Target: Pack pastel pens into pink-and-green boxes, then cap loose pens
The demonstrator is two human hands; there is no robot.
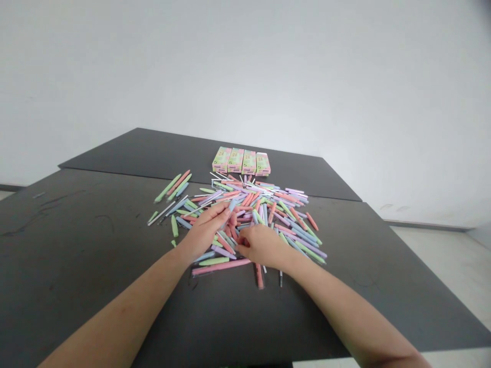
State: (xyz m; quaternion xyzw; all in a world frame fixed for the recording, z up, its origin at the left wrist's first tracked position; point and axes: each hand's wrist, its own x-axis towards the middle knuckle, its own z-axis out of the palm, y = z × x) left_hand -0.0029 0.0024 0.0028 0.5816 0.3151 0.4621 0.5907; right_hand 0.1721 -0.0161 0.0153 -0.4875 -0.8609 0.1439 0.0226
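Observation:
A spread pile of pastel pen parts [303, 232] in pink, green, blue and purple lies on the dark table, with thin white refills [199, 207] mixed in. Over the pile's left side, my left hand [209, 225] is closed, a light blue pen piece [232, 205] sticking up between thumb and fingers. My right hand [264, 245] reaches down to the front middle, its fingers curled together among the parts; what they pinch is hidden. Just in front of it lies a red pen piece [259, 276] in clear plastic, and beside that a long pink piece [220, 267].
Behind the pile, several small pink-and-green boxes [235, 160] marked 5 stand in a row. Left of the pile, a few green, red and blue pens [174, 185] lie side by side. The black table [76, 245] has a seam across it; a white wall [245, 76] rises behind.

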